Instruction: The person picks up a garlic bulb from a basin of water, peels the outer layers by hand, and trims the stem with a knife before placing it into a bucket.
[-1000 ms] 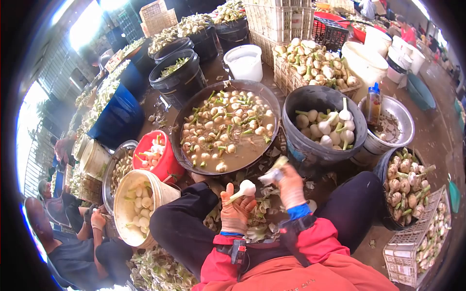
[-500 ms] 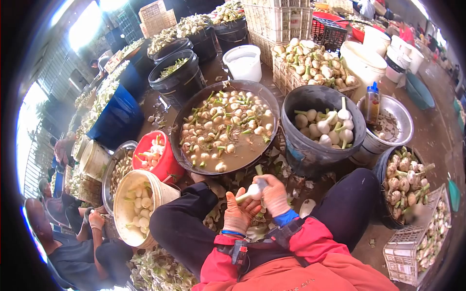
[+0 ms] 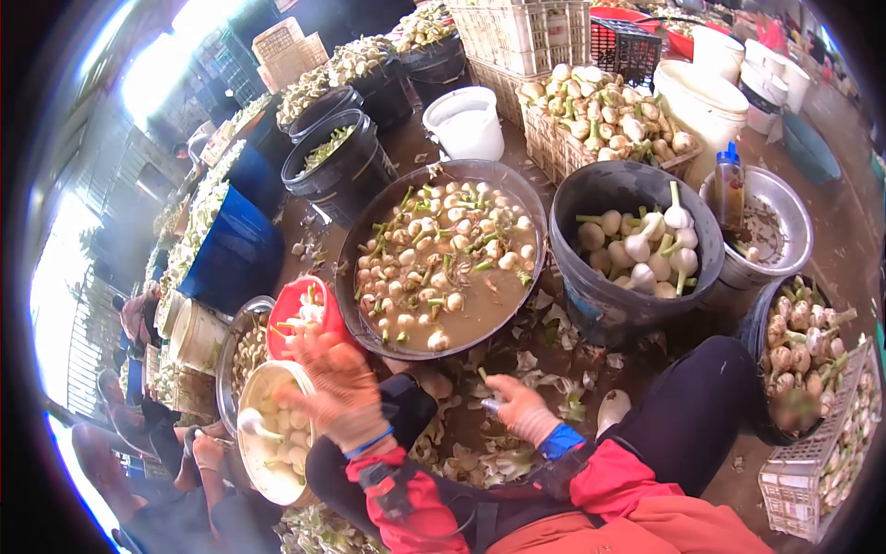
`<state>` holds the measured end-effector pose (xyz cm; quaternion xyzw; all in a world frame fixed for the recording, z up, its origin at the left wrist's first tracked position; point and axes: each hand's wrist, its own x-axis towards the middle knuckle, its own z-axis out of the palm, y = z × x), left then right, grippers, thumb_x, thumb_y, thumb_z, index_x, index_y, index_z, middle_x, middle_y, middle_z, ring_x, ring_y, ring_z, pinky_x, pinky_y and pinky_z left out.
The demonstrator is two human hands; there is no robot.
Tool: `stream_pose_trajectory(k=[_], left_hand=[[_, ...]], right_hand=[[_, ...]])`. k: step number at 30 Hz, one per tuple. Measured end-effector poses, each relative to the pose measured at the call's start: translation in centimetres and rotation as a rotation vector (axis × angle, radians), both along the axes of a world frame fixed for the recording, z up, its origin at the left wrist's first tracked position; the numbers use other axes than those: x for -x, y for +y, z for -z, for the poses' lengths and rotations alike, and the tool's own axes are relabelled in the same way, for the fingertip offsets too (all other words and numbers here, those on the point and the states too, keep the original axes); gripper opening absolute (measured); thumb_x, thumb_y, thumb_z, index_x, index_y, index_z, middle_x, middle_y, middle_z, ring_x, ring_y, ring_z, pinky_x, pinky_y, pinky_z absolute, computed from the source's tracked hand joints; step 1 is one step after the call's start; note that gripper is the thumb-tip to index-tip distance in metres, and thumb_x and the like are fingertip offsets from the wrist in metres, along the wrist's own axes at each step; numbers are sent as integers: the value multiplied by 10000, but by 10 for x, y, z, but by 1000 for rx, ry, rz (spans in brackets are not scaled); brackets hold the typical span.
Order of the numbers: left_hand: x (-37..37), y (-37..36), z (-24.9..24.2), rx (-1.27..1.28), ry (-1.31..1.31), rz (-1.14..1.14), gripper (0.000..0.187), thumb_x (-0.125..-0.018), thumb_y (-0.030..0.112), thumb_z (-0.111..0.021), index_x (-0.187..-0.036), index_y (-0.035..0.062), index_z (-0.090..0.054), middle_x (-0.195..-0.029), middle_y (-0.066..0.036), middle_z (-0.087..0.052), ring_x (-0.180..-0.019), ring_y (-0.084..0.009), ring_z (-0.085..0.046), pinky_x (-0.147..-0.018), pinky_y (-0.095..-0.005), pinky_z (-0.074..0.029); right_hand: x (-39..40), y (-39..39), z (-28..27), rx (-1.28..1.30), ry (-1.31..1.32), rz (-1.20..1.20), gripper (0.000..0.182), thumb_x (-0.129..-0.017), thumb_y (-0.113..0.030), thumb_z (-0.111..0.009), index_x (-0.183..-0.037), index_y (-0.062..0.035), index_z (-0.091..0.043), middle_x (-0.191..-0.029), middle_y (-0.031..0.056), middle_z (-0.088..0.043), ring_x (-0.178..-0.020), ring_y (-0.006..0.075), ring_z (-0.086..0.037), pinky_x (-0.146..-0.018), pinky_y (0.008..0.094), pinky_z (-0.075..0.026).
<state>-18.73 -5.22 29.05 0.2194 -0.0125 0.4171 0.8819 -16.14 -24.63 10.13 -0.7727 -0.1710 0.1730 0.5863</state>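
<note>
My left hand (image 3: 337, 392), in an orange-palmed glove and smeared by motion, is open with fingers spread over the edge of a cream bucket (image 3: 254, 383). Just below its fingers, a white garlic bulb with a stem (image 3: 258, 425) shows at the bucket's mouth, apart from the hand. Peeled garlic bulbs (image 3: 293, 434) fill part of that bucket. Between my knees, my right hand (image 3: 521, 409), also gloved, is closed around a small knife (image 3: 491, 404) whose short metal blade pokes out. A green stem end (image 3: 482, 374) sticks up at its fingertips. Leaf scraps (image 3: 475, 471) lie beneath.
Ahead is a wide basin (image 3: 533, 305) of murky water with floating bulbs. Right of it stand a dark bucket (image 3: 591, 286) of clean garlic and a metal pot (image 3: 801, 249) with a bottle (image 3: 729, 194). A red bucket (image 3: 291, 300) is beside the basin. Another person (image 3: 175, 508) sits at left.
My left hand has swung left from my lap to the cream bucket and let go of the garlic bulb. My right hand has stayed near my lap, now apart from the left.
</note>
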Motion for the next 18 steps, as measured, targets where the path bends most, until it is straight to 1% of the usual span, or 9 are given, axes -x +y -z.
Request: stream_pose_trajectory(k=[1, 3, 5, 7, 9, 11, 13, 17, 18], left_hand=[[-21, -1, 13, -101, 128, 73, 642, -842, 536, -537, -1242, 36, -490, -1156, -151, -574, -985, -223, -580, -792, -360, -522], [-66, -9, 45, -93, 464, 143, 504, -869, 459, -565, -1184, 66, -554, -1052, -124, -619, -834, -204, -597, -742, -327, -516], [-109, -4, 102, -510, 1040, 136, 393, -883, 381, -575, -1126, 73, -597, -977, -85, -642, -762, -191, -604, -729, -314, -515], [-144, 20, 173, -883, 1304, 325, 375, -840, 338, -624, -1131, 101, -602, -1028, -91, -643, -830, -223, -634, -742, -329, -511], [-171, 45, 234, -1457, 1468, 161, 424, -787, 325, -667, -1165, 151, -585, -1071, -105, -636, -978, -263, -618, -819, -360, -487], [-190, 39, 216, -1777, 1655, 321, 488, -774, 261, -649, -1236, 188, -509, -1203, -109, -574, -1131, -292, -531, -937, -402, -425], [-202, 41, 225, -2011, 1709, 390, 515, -772, 242, -645, -1253, 175, -474, -1249, -102, -545, -1120, -292, -541, -926, -411, -433], [-210, 32, 213, -2062, 1930, 666, 493, -759, 286, -658, -1214, 144, -534, -1204, -108, -579, -1107, -285, -554, -912, -397, -442], [-209, 31, 208, -2076, 1820, 923, 480, -757, 326, -655, -1183, 125, -569, -1180, -123, -593, -1099, -281, -560, -906, -390, -445]], right_hand=[[0, 2, 3, 29, -29, -6, 353, -800, -63, -567, -1153, -65, -583, -1087, 120, -624, -944, 258, -602, -824, 302, -464], [-6, 0, -18, -26, 283, -14, 287, -806, -75, -556, -1086, -74, -620, -988, 123, -639, -879, 226, -605, -785, 300, -466], [-9, -1, -38, -88, 548, 99, 219, -820, -97, -564, -1018, -94, -658, -765, 39, -628, -677, 107, -549, -627, 265, -447], [-15, -2, -36, -65, 679, 85, 212, -835, -125, -574, -1027, -106, -662, -763, 21, -634, -631, 97, -539, -587, 261, -441], [-6, 7, 10, -235, 440, 103, 253, -814, -113, -583, -1054, -123, -663, -873, 44, -678, -693, 115, -589, -653, 255, -468], [-12, 3, 2, -157, 430, 66, 277, -807, -107, -578, -1072, -121, -656, -969, 57, -683, -809, 142, -625, -743, 254, -472], [-21, 1, -3, -145, 453, 41, 296, -810, -112, -577, -1099, -117, -642, -1042, 56, -670, -889, 163, -629, -800, 256, -461], [-30, 1, -8, -115, 554, 49, 351, -804, -86, -558, -1150, -112, -613, -1039, 51, -669, -818, 118, -616, -723, 245, -473], [-30, 1, -7, -139, 560, 59, 364, -799, -73, -545, -1154, -119, -613, -1032, 52, -670, -797, 110, -610, -701, 242, -472]])
